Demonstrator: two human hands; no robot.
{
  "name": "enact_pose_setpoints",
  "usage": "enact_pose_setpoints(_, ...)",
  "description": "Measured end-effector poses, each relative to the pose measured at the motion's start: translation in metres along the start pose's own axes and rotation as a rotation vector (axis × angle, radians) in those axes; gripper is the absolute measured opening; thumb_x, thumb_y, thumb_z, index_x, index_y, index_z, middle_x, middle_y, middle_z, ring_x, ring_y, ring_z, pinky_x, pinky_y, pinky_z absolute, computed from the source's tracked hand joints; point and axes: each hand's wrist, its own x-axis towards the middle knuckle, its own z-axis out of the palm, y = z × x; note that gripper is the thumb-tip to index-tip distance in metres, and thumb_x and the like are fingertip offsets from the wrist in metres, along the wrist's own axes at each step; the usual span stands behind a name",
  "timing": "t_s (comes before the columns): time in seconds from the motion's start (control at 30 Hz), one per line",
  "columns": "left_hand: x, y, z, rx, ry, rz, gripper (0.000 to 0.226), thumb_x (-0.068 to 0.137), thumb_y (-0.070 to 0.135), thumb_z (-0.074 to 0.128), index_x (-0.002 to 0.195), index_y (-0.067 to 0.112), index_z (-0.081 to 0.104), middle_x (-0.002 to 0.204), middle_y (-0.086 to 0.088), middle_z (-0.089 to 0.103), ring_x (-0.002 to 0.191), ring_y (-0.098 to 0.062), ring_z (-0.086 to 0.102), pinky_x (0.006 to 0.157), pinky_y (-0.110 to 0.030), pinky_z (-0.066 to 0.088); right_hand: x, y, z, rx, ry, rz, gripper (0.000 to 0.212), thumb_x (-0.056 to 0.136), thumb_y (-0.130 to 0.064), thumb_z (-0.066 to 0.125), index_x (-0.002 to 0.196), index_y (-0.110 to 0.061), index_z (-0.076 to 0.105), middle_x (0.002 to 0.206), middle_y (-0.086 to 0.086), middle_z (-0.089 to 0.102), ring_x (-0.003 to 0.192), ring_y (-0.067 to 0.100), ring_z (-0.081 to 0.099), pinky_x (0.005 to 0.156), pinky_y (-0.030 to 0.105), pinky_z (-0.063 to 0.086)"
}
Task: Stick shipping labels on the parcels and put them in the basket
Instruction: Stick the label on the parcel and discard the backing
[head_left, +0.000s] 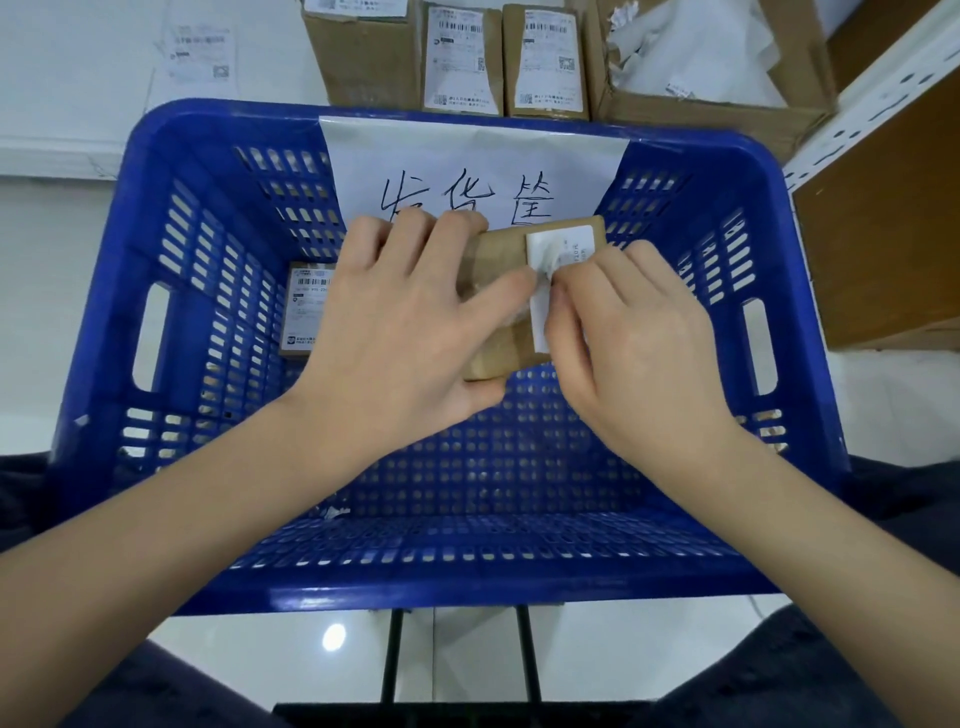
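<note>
Parcel (498, 306): a small brown cardboard box held in the air above the open blue basket (171, 364), near the centre of the head view. The left hand (400, 332) grips it from the 9 o'clock side, fingers curled over its far edge and thumb laid across its top face. A white shipping label (558, 260) lies on the parcel's end toward 3 o'clock and folds over the edge. The right hand (639, 343) presses this label with its fingertips, fingers bent and close together. Inside the basket, toward 9 o'clock, a labelled parcel (306, 312) lies on the bottom. A handwritten paper sign (467, 156) hangs on the basket's far wall at 12 o'clock. Beyond it stand labelled cardboard boxes (462, 57).
</note>
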Motion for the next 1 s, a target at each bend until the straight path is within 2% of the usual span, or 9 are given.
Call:
enact_pose_setpoints(0.17, 0.002, -0.001, 0.001, -0.007, 0.005, -0.019, 0.057, 0.064, 0.045, 0.069, 0.109, 0.014, 0.052, 0.115, -0.017, 0.060, 0.091, -0.036, 0.057, 0.074, -0.042, 0.030, 0.005, 0.008, -0.007, 0.431, -0.182, 0.339, 0.022, 0.094, -0.025, 0.051, 0.087, -0.008, 0.062, 0.079, -0.003, 0.058, 0.075, 0.013, 0.051, 0.066, 0.022, 0.040)
enact_pose_setpoints(0.23, 0.002, -0.001, 0.001, 0.007, -0.005, -0.014, 0.057, 0.063, 0.044, 0.069, 0.109, 0.012, 0.054, 0.115, -0.018, 0.060, 0.091, -0.036, 0.057, 0.073, -0.042, 0.030, 0.006, 0.006, -0.007, 0.475, -0.204, 0.402, 0.020, 0.091, -0.031, 0.055, 0.090, -0.013, 0.062, 0.082, -0.006, 0.060, 0.078, 0.011, 0.054, 0.069, 0.022, 0.043)
enact_pose_setpoints(0.33, 0.001, 0.001, 0.001, 0.021, -0.016, 0.001, 0.057, 0.062, 0.042, 0.069, 0.108, 0.011, 0.057, 0.115, -0.018, 0.061, 0.090, -0.035, 0.058, 0.073, -0.043, 0.030, 0.002, 0.002, -0.003, 0.422, -0.215, 0.404, 0.020, 0.090, -0.033, 0.058, 0.091, -0.013, 0.060, 0.082, -0.004, 0.061, 0.080, 0.014, 0.055, 0.070, 0.030, 0.047)
enact_pose_setpoints(0.43, 0.001, 0.004, 0.001, 0.024, -0.015, 0.006, 0.061, 0.060, 0.040, 0.070, 0.110, 0.011, 0.052, 0.115, -0.018, 0.060, 0.091, -0.036, 0.058, 0.074, -0.044, 0.029, 0.002, 0.002, 0.000, 0.412, -0.226, 0.438, 0.022, 0.090, -0.034, 0.061, 0.091, -0.012, 0.060, 0.081, -0.003, 0.062, 0.078, 0.015, 0.057, 0.070, 0.037, 0.050)
enact_pose_setpoints(0.6, 0.002, 0.006, 0.003, 0.024, -0.019, -0.027, 0.067, 0.058, 0.040, 0.073, 0.109, 0.004, 0.048, 0.114, -0.019, 0.061, 0.090, -0.036, 0.058, 0.074, -0.044, 0.029, 0.007, 0.002, 0.000, 0.541, -0.245, 0.571, 0.016, 0.086, -0.031, 0.067, 0.089, -0.019, 0.056, 0.077, -0.010, 0.059, 0.071, 0.007, 0.056, 0.069, 0.026, 0.049)
enact_pose_setpoints(0.77, 0.002, 0.009, 0.004, 0.024, -0.007, -0.001, 0.068, 0.061, 0.043, 0.072, 0.111, 0.004, 0.047, 0.114, -0.018, 0.061, 0.089, -0.035, 0.058, 0.073, -0.044, 0.031, 0.013, 0.003, -0.005, 0.640, -0.204, 0.568, 0.011, 0.085, -0.021, 0.070, 0.086, -0.019, 0.059, 0.073, -0.013, 0.056, 0.064, 0.000, 0.052, 0.063, 0.012, 0.042)
enact_pose_setpoints(1.0, -0.002, 0.012, 0.006, 0.039, -0.007, 0.041, 0.065, 0.061, 0.041, 0.071, 0.110, 0.005, 0.046, 0.113, -0.018, 0.062, 0.086, -0.034, 0.057, 0.073, -0.043, 0.031, 0.014, 0.009, -0.005, 0.660, -0.245, 0.578, 0.021, 0.090, -0.020, 0.065, 0.069, -0.021, 0.062, 0.056, -0.014, 0.054, 0.053, -0.002, 0.049, 0.055, 0.008, 0.035)
